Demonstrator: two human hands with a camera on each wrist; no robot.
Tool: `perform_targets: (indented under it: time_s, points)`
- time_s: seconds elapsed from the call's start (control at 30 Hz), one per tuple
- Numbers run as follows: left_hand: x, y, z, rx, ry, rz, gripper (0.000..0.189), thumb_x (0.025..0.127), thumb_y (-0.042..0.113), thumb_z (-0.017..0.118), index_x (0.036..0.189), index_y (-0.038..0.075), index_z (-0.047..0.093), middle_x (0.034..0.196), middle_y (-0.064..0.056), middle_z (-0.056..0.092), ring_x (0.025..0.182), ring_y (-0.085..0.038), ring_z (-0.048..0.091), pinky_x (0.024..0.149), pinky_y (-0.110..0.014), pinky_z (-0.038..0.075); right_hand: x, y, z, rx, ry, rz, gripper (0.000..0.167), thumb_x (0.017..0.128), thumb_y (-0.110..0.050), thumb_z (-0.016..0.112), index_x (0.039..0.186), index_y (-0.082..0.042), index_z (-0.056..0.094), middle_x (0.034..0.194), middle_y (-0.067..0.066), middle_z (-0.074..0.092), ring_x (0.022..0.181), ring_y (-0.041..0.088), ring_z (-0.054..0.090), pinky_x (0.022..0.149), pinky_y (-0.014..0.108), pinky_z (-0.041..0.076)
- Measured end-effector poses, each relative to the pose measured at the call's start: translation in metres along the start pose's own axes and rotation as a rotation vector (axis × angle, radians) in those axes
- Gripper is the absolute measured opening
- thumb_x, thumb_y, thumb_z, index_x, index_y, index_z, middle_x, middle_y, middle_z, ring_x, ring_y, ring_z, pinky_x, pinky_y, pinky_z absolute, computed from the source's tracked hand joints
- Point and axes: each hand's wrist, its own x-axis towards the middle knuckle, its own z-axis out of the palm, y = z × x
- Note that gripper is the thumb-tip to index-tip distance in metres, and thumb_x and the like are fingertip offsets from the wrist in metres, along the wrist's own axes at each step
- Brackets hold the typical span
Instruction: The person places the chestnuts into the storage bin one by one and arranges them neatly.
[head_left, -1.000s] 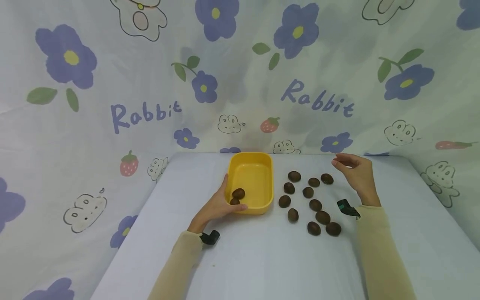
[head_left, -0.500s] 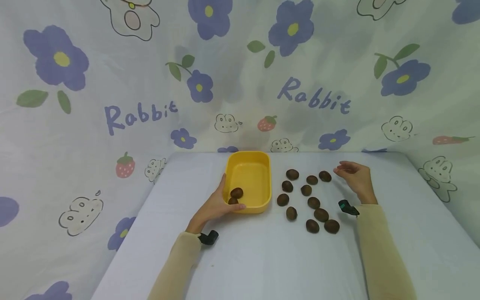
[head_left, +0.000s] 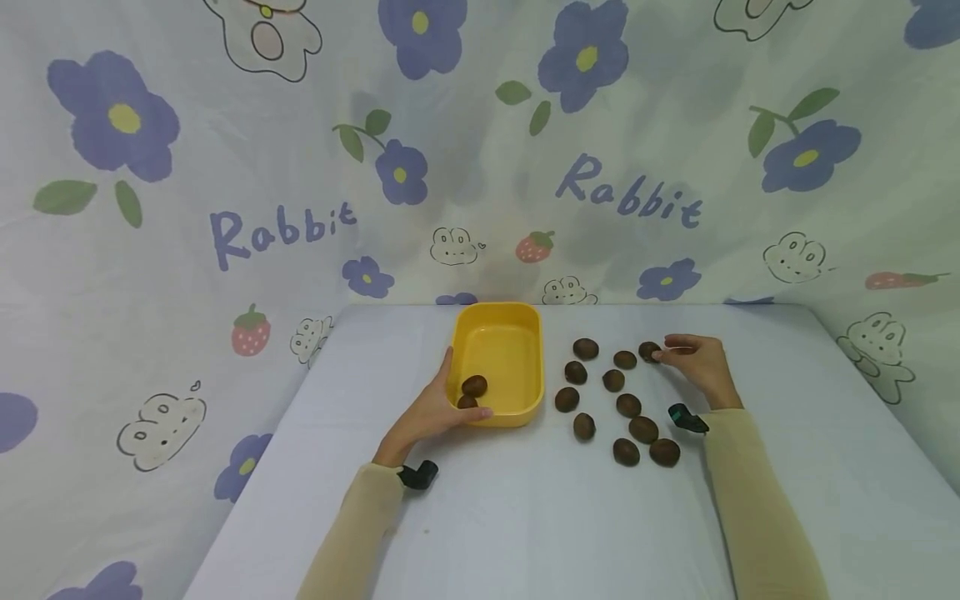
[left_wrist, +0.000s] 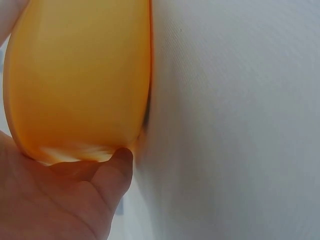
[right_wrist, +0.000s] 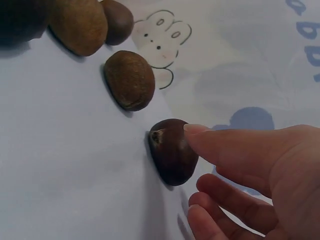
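My left hand point(head_left: 427, 417) grips the near left corner of a yellow plastic box point(head_left: 536, 367), thumb over the front rim and fingers along the left side. Two chestnuts point(head_left: 474, 386) lie in the box's near left part. The left wrist view shows the box's wall point(left_wrist: 80, 75) close up against the palm. At the right, my right hand point(head_left: 701, 365) is beside the far right chestnut point(right_wrist: 172, 152). Its thumb tip overlaps that dark, shiny nut's edge, while the other visible fingers are bent and apart from it.
Several more chestnuts point(head_left: 628, 406) are scattered on the white table point(head_left: 525, 508) between the box and my right hand. A patterned curtain point(head_left: 480, 150) hangs behind the table's far edge.
My right hand has come down and leftward to the far right chestnut, its thumb now at the nut. The left hand and the box keep their place, and the view has shifted slightly.
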Motion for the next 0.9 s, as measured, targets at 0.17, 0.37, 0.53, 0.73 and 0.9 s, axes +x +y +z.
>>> perform_targets:
  time_s: [0.17, 0.37, 0.53, 0.73, 0.9]
  points:
    - [0.0, 0.0, 0.0, 0.002, -0.004, 0.003, 0.144, 0.071, 0.063, 0.089, 0.166, 0.03, -0.014, 0.177, -0.007, 0.004, 0.162, -0.03, 0.017, 0.131, -0.057, 0.017, -0.001, 0.0, 0.004, -0.019, -0.005, -0.007, 0.061, 0.091, -0.029, 0.08, 0.137, 0.006, 0.062, 0.137, 0.028, 0.065, 0.125, 0.043, 0.062, 0.103, 0.043, 0.049]
    - [0.001, 0.0, 0.0, 0.003, -0.006, 0.003, 0.144, 0.07, 0.064, 0.089, 0.166, 0.029, -0.014, 0.176, -0.008, 0.004, 0.162, -0.03, 0.016, 0.131, -0.057, 0.018, 0.001, 0.001, 0.009, -0.033, -0.011, -0.037, 0.059, 0.091, -0.024, 0.081, 0.137, 0.007, 0.062, 0.135, 0.029, 0.065, 0.123, 0.046, 0.063, 0.107, 0.052, 0.049]
    - [0.0, 0.0, 0.0, 0.003, 0.001, -0.002, 0.144, 0.07, 0.064, 0.089, 0.166, 0.029, -0.013, 0.176, -0.007, 0.005, 0.162, -0.031, 0.017, 0.13, -0.057, 0.018, 0.003, 0.001, 0.012, -0.07, -0.006, -0.062, 0.056, 0.09, -0.021, 0.081, 0.135, 0.007, 0.063, 0.133, 0.03, 0.066, 0.118, 0.045, 0.065, 0.101, 0.047, 0.052]
    - [0.0, 0.001, 0.0, 0.008, 0.002, 0.001, 0.143, 0.071, 0.064, 0.088, 0.166, 0.028, -0.013, 0.177, -0.009, 0.006, 0.162, -0.033, 0.017, 0.129, -0.06, 0.02, 0.004, 0.001, 0.015, -0.112, 0.029, -0.083, 0.05, 0.089, -0.02, 0.082, 0.129, 0.006, 0.068, 0.125, 0.03, 0.07, 0.111, 0.04, 0.066, 0.089, 0.035, 0.052]
    - [-0.001, 0.001, 0.0, 0.014, -0.001, 0.005, 0.143, 0.071, 0.064, 0.088, 0.166, 0.028, -0.013, 0.177, -0.009, 0.004, 0.162, -0.033, 0.016, 0.13, -0.06, 0.019, 0.002, 0.0, 0.016, -0.112, 0.043, -0.086, 0.048, 0.089, -0.02, 0.081, 0.126, 0.008, 0.069, 0.124, 0.031, 0.07, 0.111, 0.042, 0.067, 0.094, 0.045, 0.055]
